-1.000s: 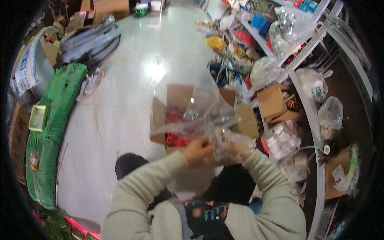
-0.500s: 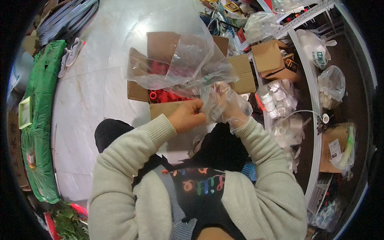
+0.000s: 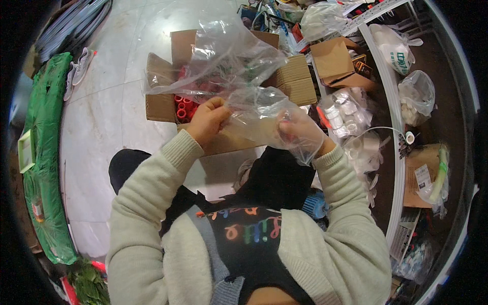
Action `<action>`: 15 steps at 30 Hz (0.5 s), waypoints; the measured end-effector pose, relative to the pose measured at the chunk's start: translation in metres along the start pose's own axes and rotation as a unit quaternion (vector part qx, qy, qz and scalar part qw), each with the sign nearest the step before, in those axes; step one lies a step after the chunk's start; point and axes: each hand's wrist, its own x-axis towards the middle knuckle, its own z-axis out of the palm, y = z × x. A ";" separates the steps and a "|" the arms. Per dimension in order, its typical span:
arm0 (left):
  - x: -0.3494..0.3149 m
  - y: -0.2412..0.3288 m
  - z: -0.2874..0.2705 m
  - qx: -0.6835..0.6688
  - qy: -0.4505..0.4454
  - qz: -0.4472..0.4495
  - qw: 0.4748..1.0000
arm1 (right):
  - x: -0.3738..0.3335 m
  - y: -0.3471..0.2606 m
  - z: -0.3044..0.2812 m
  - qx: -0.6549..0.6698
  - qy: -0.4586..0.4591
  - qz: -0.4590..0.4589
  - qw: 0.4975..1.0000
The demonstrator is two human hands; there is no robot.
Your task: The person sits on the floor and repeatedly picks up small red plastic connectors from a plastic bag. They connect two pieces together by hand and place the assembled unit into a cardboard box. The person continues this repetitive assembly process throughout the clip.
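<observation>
A large clear plastic bag (image 3: 229, 56) spreads over an open cardboard box (image 3: 161, 107). Red tubular plastic fittings (image 3: 184, 108) show in the box under the film. My left hand (image 3: 208, 121) is closed, pinching the bag's edge between thumb and fingers above the box's near side. My right hand (image 3: 301, 128) sits under a layer of the clear film, its fingers curled on the bag. A speck of red shows at its fingertips, too small to name. Between my two hands the film is stretched out, wrinkled and shiny.
To the right, a smaller open carton (image 3: 333, 56) and bags of white fittings (image 3: 345, 114) lie beside a white metal shelf (image 3: 389, 107). A long green wrapped bundle (image 3: 43, 152) and white shoes (image 3: 79, 68) are at the left. Coiled grey tubing (image 3: 73, 28) lies farther off.
My hands have moved apart, left hand leftward and up, pulling the bunched film open between them. The whole view has shifted slightly, with the box now farther left.
</observation>
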 end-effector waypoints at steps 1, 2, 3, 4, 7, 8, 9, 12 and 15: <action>0.000 0.004 0.001 -0.017 0.016 -0.004 1.000 | 0.000 0.005 -0.006 0.046 -0.052 -0.002 0.998; -0.002 0.012 0.001 -0.004 0.034 -0.018 0.999 | -0.009 0.005 -0.012 0.060 -0.050 -0.009 0.997; -0.002 0.015 -0.002 -0.005 0.040 -0.017 0.999 | -0.014 0.004 -0.010 0.056 -0.033 -0.021 0.998; -0.001 0.017 -0.005 -0.006 0.046 -0.017 0.999 | -0.022 0.004 -0.010 0.051 -0.015 -0.034 0.998; -0.005 0.026 -0.002 0.024 0.063 -0.014 0.998 | -0.040 -0.010 -0.003 0.021 -0.005 -0.072 0.997; -0.003 0.022 -0.004 0.037 0.063 -0.005 0.997 | -0.045 -0.011 -0.004 0.010 0.012 -0.078 0.997; -0.001 0.019 -0.005 0.049 0.062 0.005 0.997 | -0.051 -0.012 -0.005 -0.002 0.032 -0.085 0.996; 0.006 0.008 -0.007 0.129 -0.005 0.041 0.991 | -0.057 -0.002 -0.024 -0.004 0.124 -0.117 0.985; 0.007 0.010 -0.002 0.093 0.026 0.078 0.992 | -0.066 -0.005 -0.049 0.156 0.166 -0.178 0.957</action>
